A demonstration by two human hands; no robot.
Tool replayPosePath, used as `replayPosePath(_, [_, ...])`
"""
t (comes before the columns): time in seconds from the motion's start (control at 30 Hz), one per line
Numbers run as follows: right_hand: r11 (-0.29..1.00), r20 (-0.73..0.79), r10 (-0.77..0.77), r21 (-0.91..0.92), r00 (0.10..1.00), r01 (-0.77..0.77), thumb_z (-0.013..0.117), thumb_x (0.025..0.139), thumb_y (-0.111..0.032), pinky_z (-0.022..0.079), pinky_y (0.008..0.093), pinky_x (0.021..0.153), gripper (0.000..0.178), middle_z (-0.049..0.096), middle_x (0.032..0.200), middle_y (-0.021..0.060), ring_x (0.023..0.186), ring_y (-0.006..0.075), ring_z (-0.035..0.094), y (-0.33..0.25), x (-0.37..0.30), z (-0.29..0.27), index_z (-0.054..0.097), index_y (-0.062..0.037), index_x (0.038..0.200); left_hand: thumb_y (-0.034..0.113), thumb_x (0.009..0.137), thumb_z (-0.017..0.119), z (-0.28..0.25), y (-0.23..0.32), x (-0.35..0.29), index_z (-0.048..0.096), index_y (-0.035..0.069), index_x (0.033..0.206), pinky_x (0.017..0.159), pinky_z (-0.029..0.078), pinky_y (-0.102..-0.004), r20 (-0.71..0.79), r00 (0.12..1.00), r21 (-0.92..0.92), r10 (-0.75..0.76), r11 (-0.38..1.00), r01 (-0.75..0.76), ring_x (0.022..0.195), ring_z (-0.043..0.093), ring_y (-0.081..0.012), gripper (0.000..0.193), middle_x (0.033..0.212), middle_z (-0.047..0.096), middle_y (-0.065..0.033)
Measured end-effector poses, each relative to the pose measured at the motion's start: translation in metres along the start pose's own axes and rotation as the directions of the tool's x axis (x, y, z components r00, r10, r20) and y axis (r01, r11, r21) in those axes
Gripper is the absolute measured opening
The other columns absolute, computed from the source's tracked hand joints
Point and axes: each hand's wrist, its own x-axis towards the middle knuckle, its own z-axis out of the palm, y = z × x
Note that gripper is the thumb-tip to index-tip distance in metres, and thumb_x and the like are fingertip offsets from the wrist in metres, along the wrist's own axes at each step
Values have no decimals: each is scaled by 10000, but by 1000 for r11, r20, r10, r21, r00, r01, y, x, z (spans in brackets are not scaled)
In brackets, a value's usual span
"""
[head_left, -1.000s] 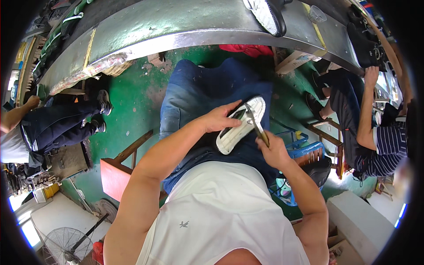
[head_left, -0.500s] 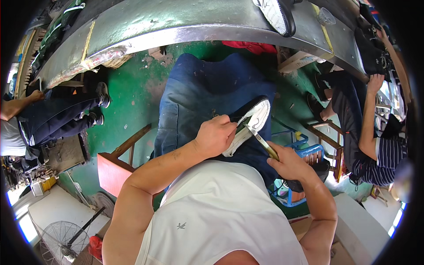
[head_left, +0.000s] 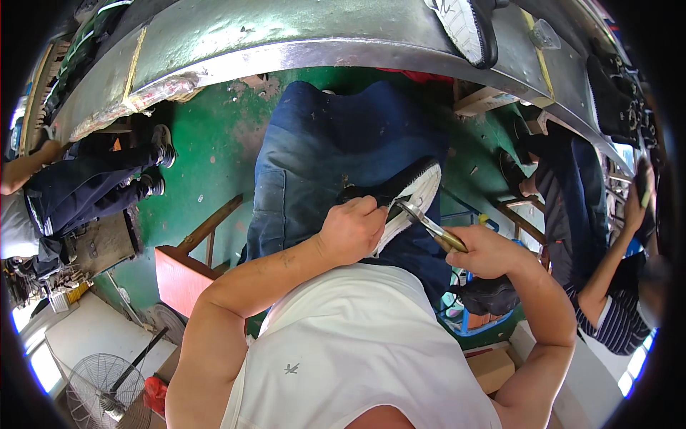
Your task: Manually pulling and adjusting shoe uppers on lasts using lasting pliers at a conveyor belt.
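A black shoe (head_left: 423, 187) lies across my thighs, its white underside turned up and its toe pointing away to the right. My left hand (head_left: 355, 230) is closed on the near left edge of the shoe; its fingertips pinch the upper there. A pair of pliers (head_left: 431, 227) with brass-coloured handles is gripped in my right hand (head_left: 484, 252). The metal jaws meet the shoe's edge right beside my left fingertips. Whether the jaws bite on the upper is too small to tell.
A metal-topped bench (head_left: 300, 57) runs across the far side, bearing another black shoe (head_left: 471, 36) with a white sole and a clear plastic cup (head_left: 545, 34). Co-workers sit at left and right. A wooden stool (head_left: 182, 279) stands left, a blue-framed stool (head_left: 493, 323) right.
My right hand and the pliers have shifted slightly right, and the pliers' handles now show apart. The shoe has tilted a little. At right, the co-worker's arm has moved down, away from the bench.
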Motion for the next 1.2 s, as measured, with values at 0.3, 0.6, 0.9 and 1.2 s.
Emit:
replayPosePath(0.3, [988, 109, 152, -27, 982, -150, 646, 893, -203, 485, 430, 701, 256, 628, 813, 170, 740, 313, 613, -28, 6, -18, 577, -5, 1039, 44, 808, 717, -2, -1, -3, 702, 26, 958, 541, 511, -359, 45, 999, -7, 13, 1000, -12, 648, 613, -240, 152, 767, 543, -69])
replayPosePath(0.6, [843, 288, 332, 337, 898, -420, 635, 938, -252, 516, 403, 717, 293, 658, 844, 188, 777, 331, 650, -3, 26, -10, 631, 0, 1088, 176, 996, 582, 19, -38, 10, 671, -15, 1141, 840, 540, -405, 142, 928, -302, -344, 878, 371, 972, 667, -360, 256, 1092, 674, -193])
replayPosePath(0.9, [938, 15, -35, -345, 999, 38, 708, 843, -110, 535, 483, 788, 286, 673, 922, 185, 926, 412, 664, 64, 72, -24, 625, -26, 1104, 441, 1066, 386, 39, -82, 3, 258, -24, 1547, 1185, 220, -499, 554, 806, -378, -209, 799, 468, 1419, 332, -425, 681, 1505, 375, -273])
replayPosePath(1.2, [773, -85, -529, -458, 844, 438, 741, 710, -90, 529, 463, 779, 392, 667, 924, 128, 873, 355, 665, 120, 109, -23, 611, -49, 1077, 500, 836, 746, 24, -81, 36, 156, 16, 1589, 1196, 183, -515, 670, 715, -286, -198, 820, 495, 1439, 287, -432, 1073, 1523, 329, -271])
